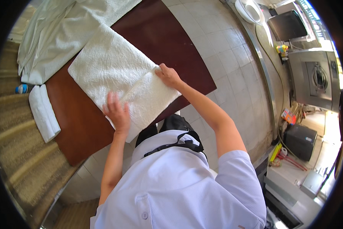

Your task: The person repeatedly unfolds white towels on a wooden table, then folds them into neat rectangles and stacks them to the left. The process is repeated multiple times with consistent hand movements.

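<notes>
A white terry towel [108, 63] lies on the dark reddish-brown table [171, 40], with its near part folded over and hanging past the table's front edge. My right hand [168, 75] grips the towel at the right end of the fold, fingers curled over the cloth. Over the towel's left side is my left hand [117, 111], slightly blurred, with fingers spread and its palm facing down. Whether it presses on the cloth or hovers just above, I cannot tell.
A heap of white towels [60, 34] covers the table's far left. At the left edge lie a rolled white towel [44, 113] and a plastic bottle [22, 88]. Far right, beyond the tiled floor [231, 60], stand a steel washing machine [317, 77], a white basin [250, 11] and a black box [300, 141].
</notes>
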{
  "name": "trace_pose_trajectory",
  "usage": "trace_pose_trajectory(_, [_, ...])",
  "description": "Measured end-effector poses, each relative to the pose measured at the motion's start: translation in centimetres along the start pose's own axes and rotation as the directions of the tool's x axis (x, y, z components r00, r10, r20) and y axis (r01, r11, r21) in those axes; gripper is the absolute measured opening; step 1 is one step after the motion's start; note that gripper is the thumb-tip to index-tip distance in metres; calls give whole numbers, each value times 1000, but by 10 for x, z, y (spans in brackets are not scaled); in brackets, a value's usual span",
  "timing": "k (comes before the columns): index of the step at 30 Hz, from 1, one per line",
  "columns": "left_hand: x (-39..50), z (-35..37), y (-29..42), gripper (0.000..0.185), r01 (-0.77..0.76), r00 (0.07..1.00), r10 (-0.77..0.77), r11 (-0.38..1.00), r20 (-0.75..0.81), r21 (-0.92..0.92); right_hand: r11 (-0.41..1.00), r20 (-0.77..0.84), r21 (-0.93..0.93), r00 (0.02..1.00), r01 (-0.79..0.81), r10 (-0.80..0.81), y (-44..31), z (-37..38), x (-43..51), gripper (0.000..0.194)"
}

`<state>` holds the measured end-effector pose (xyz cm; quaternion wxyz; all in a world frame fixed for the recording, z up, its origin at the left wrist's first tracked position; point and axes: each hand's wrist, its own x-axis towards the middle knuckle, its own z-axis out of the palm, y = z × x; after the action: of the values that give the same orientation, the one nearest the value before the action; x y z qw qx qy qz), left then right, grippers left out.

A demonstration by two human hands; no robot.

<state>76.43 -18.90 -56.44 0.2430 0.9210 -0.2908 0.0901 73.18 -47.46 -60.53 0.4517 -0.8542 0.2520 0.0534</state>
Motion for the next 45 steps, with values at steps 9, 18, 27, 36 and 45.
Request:
trace_pose_trajectory(9, [15,66,33,68,-384,802,371,921,469,-72,753,-205,-579,838,313,-506,-51,24,-30,47])
trace_pose_trajectory(18, [18,54,34,67,-267,802,320,948,505,-176,201,447,-256,300,946,-843,-121,97,177,63])
trace_pose_trajectory(27, [13,55,34,67,-158,817,278,950,505,-268,395,621,-468,612,791,-490,-245,102,324,55])
trace_pose_trajectory(36, [0,54,37,68,-241,824,331,939,461,-245,369,673,-647,727,667,-134,-240,74,327,70])
trace_pose_trajectory(45, [1,68,32,67,-329,785,396,918,476,-222,167,659,-675,689,719,-302,-228,28,267,50])
